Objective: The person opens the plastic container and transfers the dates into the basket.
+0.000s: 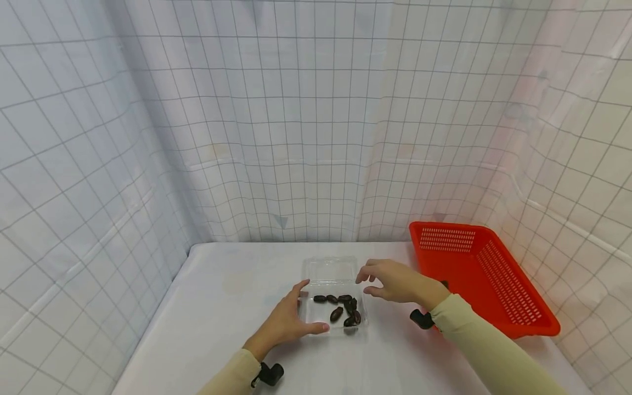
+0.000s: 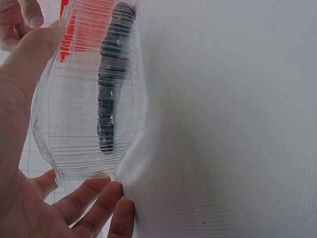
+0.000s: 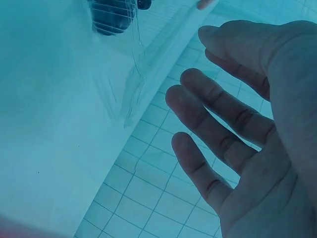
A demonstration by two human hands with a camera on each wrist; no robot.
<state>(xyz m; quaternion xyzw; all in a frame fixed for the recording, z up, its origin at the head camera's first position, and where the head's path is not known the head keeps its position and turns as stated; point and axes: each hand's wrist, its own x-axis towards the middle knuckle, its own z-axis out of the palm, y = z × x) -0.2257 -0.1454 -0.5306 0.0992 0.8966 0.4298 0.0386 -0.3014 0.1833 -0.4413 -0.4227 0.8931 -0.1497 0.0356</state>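
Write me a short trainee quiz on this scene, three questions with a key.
1. Which hand touches the box?
2. True or false: the box's lid is closed.
3. Seen by the person, the red basket stands: a) left of the box; b) right of the box; c) inside the box.

Key:
1. The left hand; the right hand is apart from it.
2. False: the lid is folded back, leaving dark pieces uncovered.
3. b.

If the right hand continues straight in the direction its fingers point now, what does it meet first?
Most likely the clear plastic container, at its right edge; the height of the right hand is unclear, so it might pass over.
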